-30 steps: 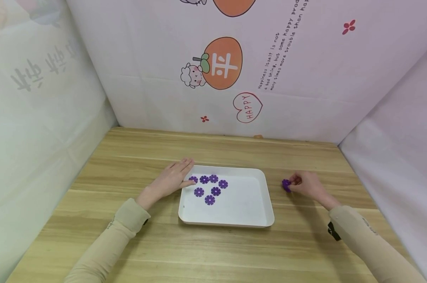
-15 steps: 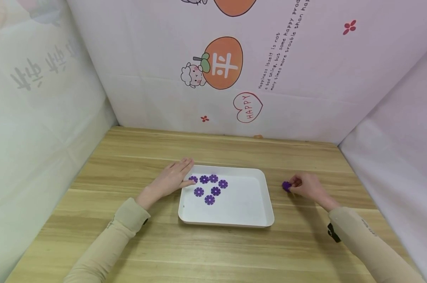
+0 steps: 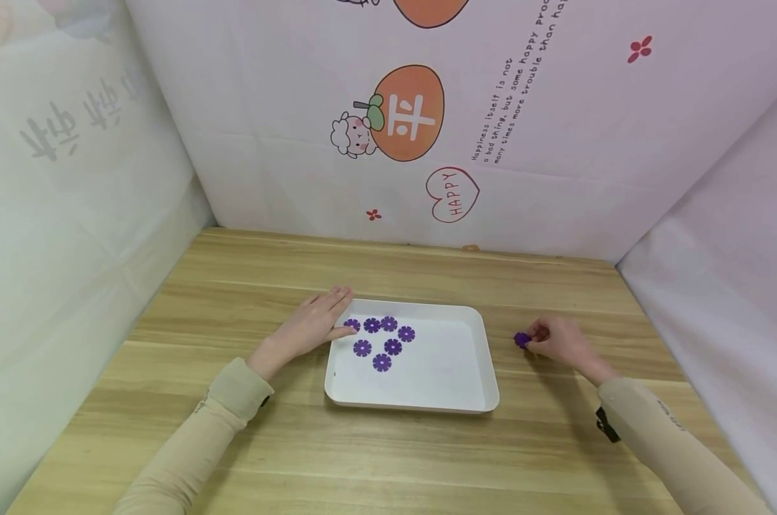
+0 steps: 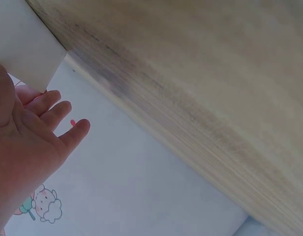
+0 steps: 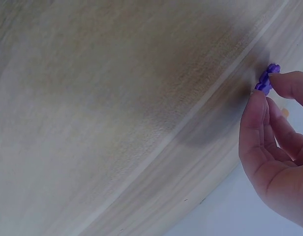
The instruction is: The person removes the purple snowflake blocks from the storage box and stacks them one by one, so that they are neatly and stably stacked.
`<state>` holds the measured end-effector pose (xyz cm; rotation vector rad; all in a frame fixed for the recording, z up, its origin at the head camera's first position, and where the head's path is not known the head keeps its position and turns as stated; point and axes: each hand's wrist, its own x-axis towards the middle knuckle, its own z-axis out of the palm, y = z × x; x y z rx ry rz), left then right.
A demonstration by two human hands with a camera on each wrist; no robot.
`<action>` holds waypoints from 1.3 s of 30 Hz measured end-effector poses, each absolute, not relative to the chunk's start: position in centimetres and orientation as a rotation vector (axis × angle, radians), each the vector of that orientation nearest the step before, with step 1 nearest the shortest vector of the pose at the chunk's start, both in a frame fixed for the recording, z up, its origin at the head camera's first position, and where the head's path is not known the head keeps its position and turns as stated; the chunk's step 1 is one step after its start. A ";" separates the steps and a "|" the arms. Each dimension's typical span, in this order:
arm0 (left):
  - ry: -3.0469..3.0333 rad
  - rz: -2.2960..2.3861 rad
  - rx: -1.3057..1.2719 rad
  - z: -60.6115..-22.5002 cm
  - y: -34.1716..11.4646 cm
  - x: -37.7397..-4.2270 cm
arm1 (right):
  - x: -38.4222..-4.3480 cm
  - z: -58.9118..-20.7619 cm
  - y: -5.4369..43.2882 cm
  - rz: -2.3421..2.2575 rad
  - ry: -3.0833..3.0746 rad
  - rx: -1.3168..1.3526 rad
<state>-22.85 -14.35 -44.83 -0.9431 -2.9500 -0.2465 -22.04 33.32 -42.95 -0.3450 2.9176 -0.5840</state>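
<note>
Right hand [image 3: 561, 340]: thumb and finger pinching purple piece [image 3: 521, 340], outside tray, at its 3 o'clock; single or joined, can't tell.
Left hand [image 3: 313, 325]: fingers extended, at tray's 10 o'clock corner.
Tray [image 3: 441, 372]: seven purple discs [image 3: 382, 363], bunched toward 10 o'clock.
Progress: looks unfinished; one piece in hand, seven discs seemingly unjoined.

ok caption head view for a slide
Left hand at the edge of a white tray, purple discs inside, a purple piece in the right hand's grip.
</note>
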 end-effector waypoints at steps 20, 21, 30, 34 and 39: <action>-2.938 -0.231 -0.947 -44.8 -14.3 -22.9 | -21.8 -43.0 33.6 -0.617 2.902 -0.309; -2.938 -0.230 -0.949 -44.8 -14.3 -22.9 | -21.8 -43.0 33.6 -0.622 2.901 -0.307; -2.928 -0.210 -0.954 -45.1 -14.4 -22.9 | -21.9 -42.0 33.2 -0.673 2.920 -0.309; -2.928 -0.220 -0.953 -45.1 -14.4 -22.9 | -22.1 -41.3 32.4 -0.651 2.948 -0.330; -2.927 -0.220 -0.949 -45.1 -14.4 -22.9 | -22.2 -40.5 31.1 -0.628 2.940 -0.369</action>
